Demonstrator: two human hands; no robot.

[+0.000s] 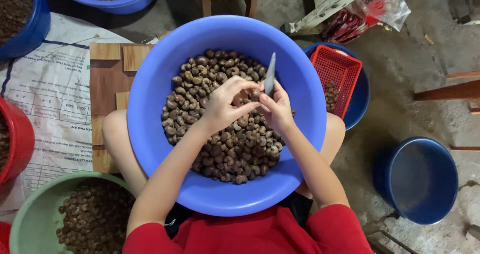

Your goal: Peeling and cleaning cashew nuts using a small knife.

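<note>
Nearest the camera: red sleeves (260,234) of the person, both forearms reaching forward over a large blue basin (150,94) resting on the lap. The left hand (222,106) is pinched round a single dark nut (254,94), thumb and fingertips closed on it above the heap. The right hand (277,109) is clenched on a small knife (270,74), grey blade pointing up and away; whether the edge touches the nut cannot be told, since the fingers cover the contact. The two hands meet just over the middle of the basin.

Step in hand, as judged: one nut is being worked with the blade while held clear of the pile. The next move would seem to call for a steady pinch and a short, controlled push of the blade, thumbs kept off its path.

Below the hands lies the heap of brown nuts (225,149), filling the basin floor. Outward: a red mesh basket (337,74) sits in a smaller blue bowl (362,99) to the right; an empty dark-blue bucket (420,179) stands further right; a green basin (35,214) of nuts and a red tub (17,139) lie to the left, on a printed sack (45,94)
</note>
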